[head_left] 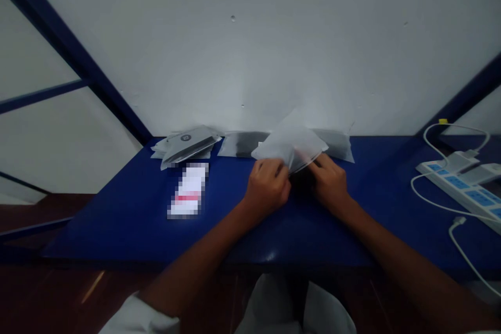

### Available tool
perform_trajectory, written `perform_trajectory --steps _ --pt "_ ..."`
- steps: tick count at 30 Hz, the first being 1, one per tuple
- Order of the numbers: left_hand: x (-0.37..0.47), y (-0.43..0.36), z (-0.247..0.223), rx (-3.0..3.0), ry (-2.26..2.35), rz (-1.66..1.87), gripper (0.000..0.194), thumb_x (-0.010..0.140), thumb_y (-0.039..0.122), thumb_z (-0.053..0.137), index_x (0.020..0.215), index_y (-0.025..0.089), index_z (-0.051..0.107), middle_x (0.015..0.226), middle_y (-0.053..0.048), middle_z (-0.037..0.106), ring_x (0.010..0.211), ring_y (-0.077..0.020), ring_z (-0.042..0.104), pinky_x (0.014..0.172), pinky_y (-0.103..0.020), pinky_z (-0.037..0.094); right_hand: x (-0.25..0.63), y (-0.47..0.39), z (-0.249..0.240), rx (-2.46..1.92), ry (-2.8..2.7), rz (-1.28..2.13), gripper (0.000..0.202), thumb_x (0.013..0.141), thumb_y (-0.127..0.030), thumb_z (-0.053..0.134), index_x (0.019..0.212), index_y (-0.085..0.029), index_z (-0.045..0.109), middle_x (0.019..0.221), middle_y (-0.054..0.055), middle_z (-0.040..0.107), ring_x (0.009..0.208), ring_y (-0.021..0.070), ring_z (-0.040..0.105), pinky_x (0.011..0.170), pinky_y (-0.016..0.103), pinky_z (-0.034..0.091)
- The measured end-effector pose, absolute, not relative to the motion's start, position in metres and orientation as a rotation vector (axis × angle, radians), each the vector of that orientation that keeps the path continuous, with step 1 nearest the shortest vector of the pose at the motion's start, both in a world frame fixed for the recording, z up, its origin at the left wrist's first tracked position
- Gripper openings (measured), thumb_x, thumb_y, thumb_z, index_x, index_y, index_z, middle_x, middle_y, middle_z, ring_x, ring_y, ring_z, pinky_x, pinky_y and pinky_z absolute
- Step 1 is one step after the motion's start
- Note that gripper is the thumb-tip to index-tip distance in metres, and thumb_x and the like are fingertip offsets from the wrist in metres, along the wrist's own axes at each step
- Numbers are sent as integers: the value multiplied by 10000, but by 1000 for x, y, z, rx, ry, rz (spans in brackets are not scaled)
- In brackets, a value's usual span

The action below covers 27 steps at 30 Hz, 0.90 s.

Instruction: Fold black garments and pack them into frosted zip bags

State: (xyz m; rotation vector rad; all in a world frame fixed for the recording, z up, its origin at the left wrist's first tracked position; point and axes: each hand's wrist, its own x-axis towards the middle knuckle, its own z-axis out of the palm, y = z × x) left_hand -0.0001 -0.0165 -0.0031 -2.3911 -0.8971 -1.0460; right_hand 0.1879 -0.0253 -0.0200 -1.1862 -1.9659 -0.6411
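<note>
A frosted, translucent plastic bag [295,133] is held up over the middle of the blue table, its near edge toward me. My left hand [268,182] is closed with curled fingers on the bag's lower left edge. At the lower right edge, my right hand [331,180] grips the bag between its fingers, and part of a finger shows faintly through or behind the plastic. Behind it, against the wall, lie more flat translucent bags [242,145], partly covered by the held one. Whether the held bag contains anything I cannot tell.
A pile of packets in clear sleeves [191,143] lies at the back left of the blue table [129,209]. In front of it is a pixelated phone-like rectangle [188,190]. To the right, a power strip [462,182] carries chargers and white cables [428,203]. A white wall [250,52] rises behind.
</note>
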Motion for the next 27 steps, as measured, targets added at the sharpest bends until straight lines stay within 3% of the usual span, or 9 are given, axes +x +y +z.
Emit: perform_trajectory --steps 4,7,13,17,21,24,27 --pt "-1 -14 -1 -2402 -1123 -1195 91 871 146 458 890 153 546 946 -108 600 885 -219 555 763 -340 460 197 -23 -24 -815 -1962 -627 611 920 -92 492 1482 -302 374 1220 97 651 1147 243 622 921 405 560" --pt "-4 -12 3 -2500 -1279 -1244 96 874 149 437 940 158 506 976 -108 573 894 -212 548 792 -346 471 199 -22 -25 -756 -1931 -643 628 919 -100 523 1468 -365 369 1263 57 635 1239 251 572 988 470 536" --pt "-15 -1 8 -2809 -1540 -1142 117 819 105 456 786 206 406 834 -27 505 764 -167 493 704 -312 437 194 -20 -17 -631 -1898 -715 684 820 -172 718 1352 -506 448 1161 -26 669 1184 273 618 1014 589 504" --pt "-20 3 6 -2966 -1534 -1124 162 745 64 510 754 200 423 779 -1 480 724 -155 470 663 -294 404 198 -18 -16 -582 -1949 -638 735 807 -151 728 1411 -428 414 1206 24 651 1173 269 623 1001 539 533" --pt "-20 2 6 -2987 -1523 -1102 209 697 20 522 734 199 420 765 6 464 712 -151 452 659 -292 381 203 -16 -22 -533 -2159 -532 595 891 -73 569 1430 -287 433 1306 92 605 1279 270 539 977 459 559" --pt "-20 1 8 -2946 -1573 -1076 239 686 6 510 716 205 381 763 8 440 713 -153 442 657 -295 366 203 -14 -28 -600 -2156 -439 509 939 -79 470 1426 -226 439 1223 112 628 1231 242 570 967 436 559" --pt "-21 1 8 -2940 -1608 -1089 232 695 7 497 750 206 390 776 9 435 715 -151 448 667 -297 366 203 -12 -33 -724 -2070 -438 415 946 -131 498 1341 -255 529 1088 82 643 1135 224 612 943 424 566"
